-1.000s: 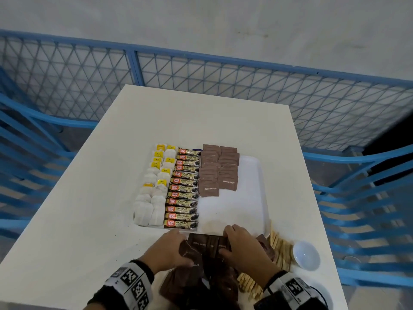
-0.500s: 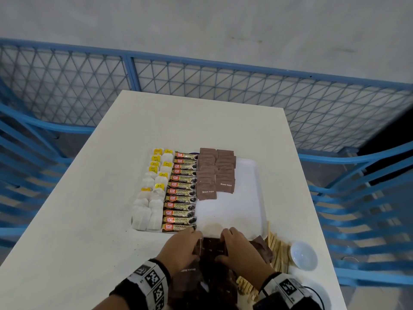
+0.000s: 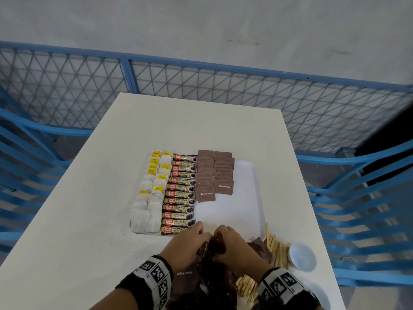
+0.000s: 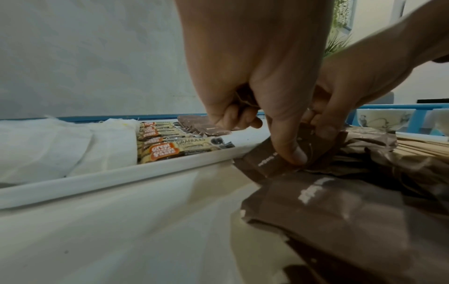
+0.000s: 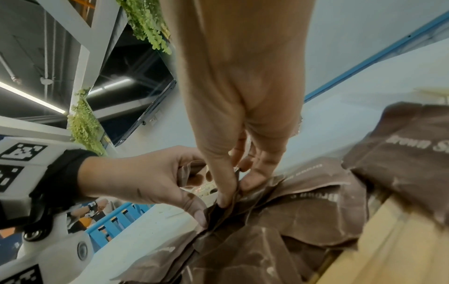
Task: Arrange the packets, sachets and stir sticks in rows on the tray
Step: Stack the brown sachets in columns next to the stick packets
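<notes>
- Our left hand (image 3: 186, 243) sits just in front of the tray (image 3: 257, 198), its thumb and curled fingers pinching brown sugar sachets, with more tucked into the palm.
- Our right hand (image 3: 234, 247) is beside it, thumb and forefinger closed on a sachet edge from the loose pile of brown sugar sachets (image 3: 207, 278) on the counter (image 3: 78, 220) in front of the tray.
- On the tray, the tea bags (image 3: 148, 198) fill the left side in two rows; the coffee sticks (image 3: 181, 193) run in one column right of them.
- Two short rows of placed sugar sachets (image 3: 214, 174) lie at the tray's far middle; the tray's right part is bare.
- The wooden stir sticks (image 3: 276, 249) lie heaped off the tray's near right corner, beside a small white bowl (image 3: 302, 257).
</notes>
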Demonstrator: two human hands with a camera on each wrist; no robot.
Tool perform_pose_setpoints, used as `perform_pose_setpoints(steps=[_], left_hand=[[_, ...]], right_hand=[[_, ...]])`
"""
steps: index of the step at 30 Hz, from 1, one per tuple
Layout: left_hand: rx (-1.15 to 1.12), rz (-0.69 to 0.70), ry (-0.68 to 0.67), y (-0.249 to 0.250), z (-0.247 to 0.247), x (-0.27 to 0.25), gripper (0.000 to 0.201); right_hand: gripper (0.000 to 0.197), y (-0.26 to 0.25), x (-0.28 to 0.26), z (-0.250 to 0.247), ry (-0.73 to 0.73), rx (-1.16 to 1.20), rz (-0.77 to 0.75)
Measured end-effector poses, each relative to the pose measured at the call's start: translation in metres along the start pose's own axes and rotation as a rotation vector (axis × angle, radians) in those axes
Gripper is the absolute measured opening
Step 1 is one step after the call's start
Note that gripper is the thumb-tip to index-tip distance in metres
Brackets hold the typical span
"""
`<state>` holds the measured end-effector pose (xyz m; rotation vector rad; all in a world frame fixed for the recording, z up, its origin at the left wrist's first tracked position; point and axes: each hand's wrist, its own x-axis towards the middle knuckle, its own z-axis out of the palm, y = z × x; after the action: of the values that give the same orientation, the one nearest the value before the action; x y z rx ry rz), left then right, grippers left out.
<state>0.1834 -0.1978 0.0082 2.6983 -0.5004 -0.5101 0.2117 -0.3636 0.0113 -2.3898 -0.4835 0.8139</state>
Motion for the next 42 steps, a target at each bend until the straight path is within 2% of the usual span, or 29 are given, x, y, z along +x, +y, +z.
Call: perform_pose_setpoints(steps=[3,7,12,14,16,20,23,25,27,30,35,40,42], left_hand=[[-0.055,-0.010,0.022,-0.005,-0.001,0.001,0.040],[-0.239,-0.038,0.028,-0.013,-0.006,0.003,0.026],[-0.435,-0.013,0.016,-0.021,-0.015,0.002,0.030],[-0.539,-0.043,0.065,-0.021,-0.021,-0.002,0.028],[-0.769,-0.140,0.147,-0.019,-0.030,-0.008,0.020],[-1.314,-0.335,0.220,-0.015,-0.046,-0.017,0.017],[-1.473,-0.407,0.243,-0.018,-0.051,-0.019,0.028],[-1.551,-0.425,0.258,-0.018,-0.053,-0.019,0.034],[-1.597,-0.420,0.282,-0.016,-0.054,-0.019,0.022],[-1.644,-0.374,0.310,-0.013,-0.057,-0.022,0.015],[-1.667,-0.314,0.314,-0.015,-0.060,-0.027,0.022],[-1.749,-0.321,0.248,-0.012,-0.062,-0.027,0.021],[-1.803,-0.306,0.237,-0.011,-0.063,-0.026,0.023]], right_hand=[[0.038,0.000,-0.001,-0.001,0.030,0.129,-0.050],[0.038,-0.003,-0.006,-0.006,0.054,0.355,-0.093],[0.020,-0.010,-0.011,-0.026,0.101,0.586,-0.083],[0.013,-0.004,-0.012,-0.040,0.150,0.489,-0.044],[0.016,0.014,-0.014,-0.050,0.207,0.195,0.027],[0.043,0.046,-0.026,-0.051,0.181,-0.249,0.285],[0.059,0.053,-0.031,-0.039,0.127,-0.446,0.395],[0.061,0.054,-0.032,-0.034,0.160,-0.459,0.408],[0.057,0.052,-0.033,-0.033,0.166,-0.450,0.406],[0.041,0.048,-0.032,-0.035,0.172,-0.397,0.390],[0.016,0.046,-0.030,-0.035,0.209,-0.181,0.350],[0.022,0.039,-0.034,-0.056,0.226,-0.013,0.331],[0.023,0.025,-0.034,-0.070,0.249,0.084,0.279]])
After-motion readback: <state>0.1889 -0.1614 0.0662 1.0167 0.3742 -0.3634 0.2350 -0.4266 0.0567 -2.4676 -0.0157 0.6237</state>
